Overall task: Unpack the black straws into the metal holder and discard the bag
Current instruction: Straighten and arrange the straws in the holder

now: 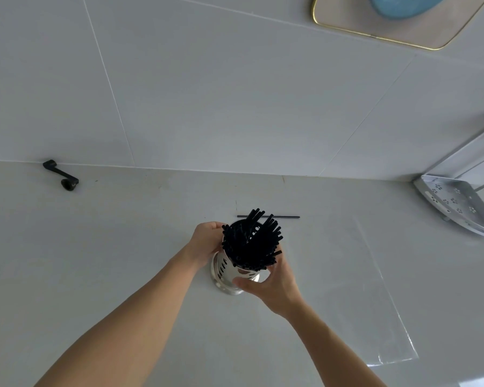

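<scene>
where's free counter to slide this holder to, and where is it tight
Bare counter lies left of the metal holder, between the left hand and the black handle. Tight behind: a stray straw lies there. To the right, the clear bag covers the counter, with a perforated rack in the far corner.

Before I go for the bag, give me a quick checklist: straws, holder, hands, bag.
1. Straws in the metal holder: ok, bundle stands inside.
2. All straws in: not ok, one loose straw lies on the counter behind.
3. Holder upright: ok.
4. Left hand grip on the holder: ok.
5. Right hand free: not ok, it cups the holder.
6. Clear bag emptied: ok, flat at right.
</scene>
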